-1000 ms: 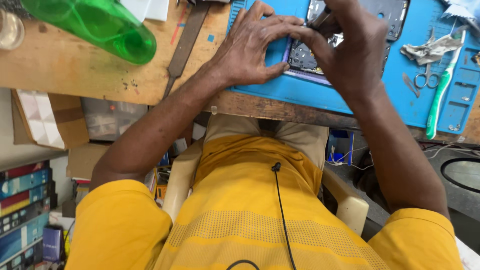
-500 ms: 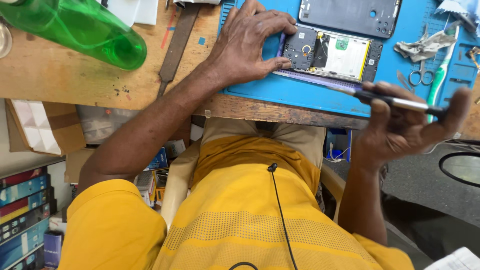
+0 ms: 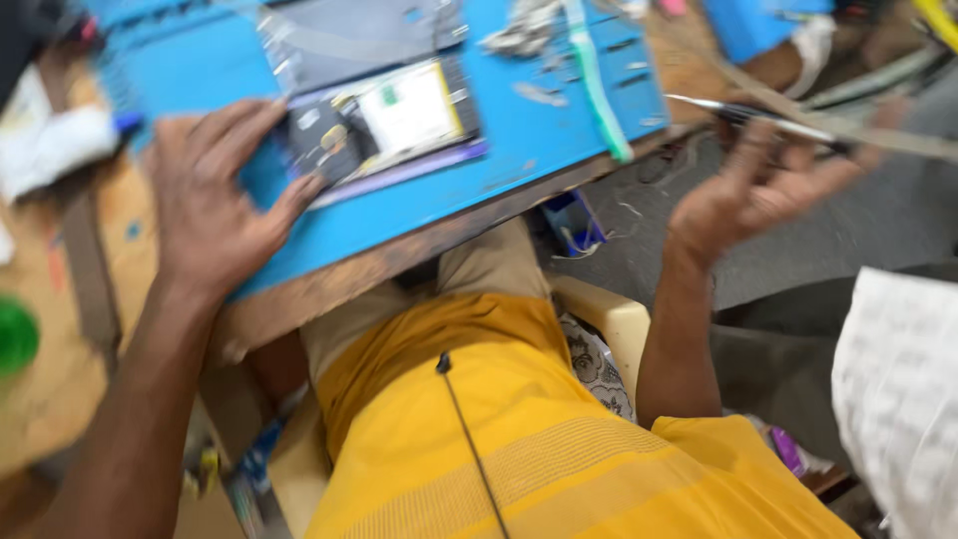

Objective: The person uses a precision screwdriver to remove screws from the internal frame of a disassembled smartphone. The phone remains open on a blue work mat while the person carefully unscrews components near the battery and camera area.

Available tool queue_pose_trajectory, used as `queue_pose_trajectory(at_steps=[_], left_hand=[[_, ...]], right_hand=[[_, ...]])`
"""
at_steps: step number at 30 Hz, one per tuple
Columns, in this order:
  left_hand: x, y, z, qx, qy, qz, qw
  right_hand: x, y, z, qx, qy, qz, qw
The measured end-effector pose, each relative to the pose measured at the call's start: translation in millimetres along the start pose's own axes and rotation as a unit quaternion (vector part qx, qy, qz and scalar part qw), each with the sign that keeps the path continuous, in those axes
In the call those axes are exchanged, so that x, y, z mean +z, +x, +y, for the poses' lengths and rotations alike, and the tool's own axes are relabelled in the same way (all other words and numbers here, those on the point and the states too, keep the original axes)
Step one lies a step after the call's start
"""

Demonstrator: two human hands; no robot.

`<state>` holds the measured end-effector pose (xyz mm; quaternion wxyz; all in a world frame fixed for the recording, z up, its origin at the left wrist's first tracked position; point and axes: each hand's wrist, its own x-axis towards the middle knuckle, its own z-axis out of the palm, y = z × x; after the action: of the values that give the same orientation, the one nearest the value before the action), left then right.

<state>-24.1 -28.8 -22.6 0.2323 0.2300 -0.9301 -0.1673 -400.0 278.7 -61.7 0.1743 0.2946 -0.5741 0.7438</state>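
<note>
My left hand [image 3: 215,200] lies flat on the blue work mat [image 3: 539,150], its fingertips pressing the left end of an opened phone [image 3: 384,125] with its circuit board and pale battery showing. My right hand [image 3: 763,185] is raised off to the right of the bench, out past its edge, pinching a thin dark metal tool [image 3: 748,115] that points left. The view is blurred by motion.
A grey back cover [image 3: 344,35] lies on the mat above the phone. A green-handled tool [image 3: 594,80] and crumpled scraps [image 3: 519,30] sit at the mat's right. A green bottle [image 3: 15,334] shows at the left edge. White cloth [image 3: 898,389] is at the right.
My right hand left the phone and swung out to the right with the thin tool. The camera turned right, so the bench slid left. My left hand stayed on the phone.
</note>
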Motion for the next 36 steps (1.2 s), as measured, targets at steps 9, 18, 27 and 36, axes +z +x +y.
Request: queue_pose_trajectory(at_steps=[9,18,27,36], left_hand=[[-5.1,0.9,18.5,-0.036,0.051,-0.023,0.998],[-1.8,0.5,16.8,-0.039,0.042,-0.013,0.998],[1.2,-4.4,9.9,-0.035,0.064,-0.024,0.997],[-0.7,-2.8,11.9,-0.039,0.051,-0.021,0.998]], right_hand=[[-11.5,-1.7,19.9,-0.056,-0.071,-0.090,0.992],[-20.8,-1.6,19.5,-0.074,-0.108,-0.122,0.984],[-21.3,-3.7,18.3,-0.034,-0.101,-0.130,0.986],[-19.0,-0.4,11.5,-0.021,-0.041,-0.095,0.994]])
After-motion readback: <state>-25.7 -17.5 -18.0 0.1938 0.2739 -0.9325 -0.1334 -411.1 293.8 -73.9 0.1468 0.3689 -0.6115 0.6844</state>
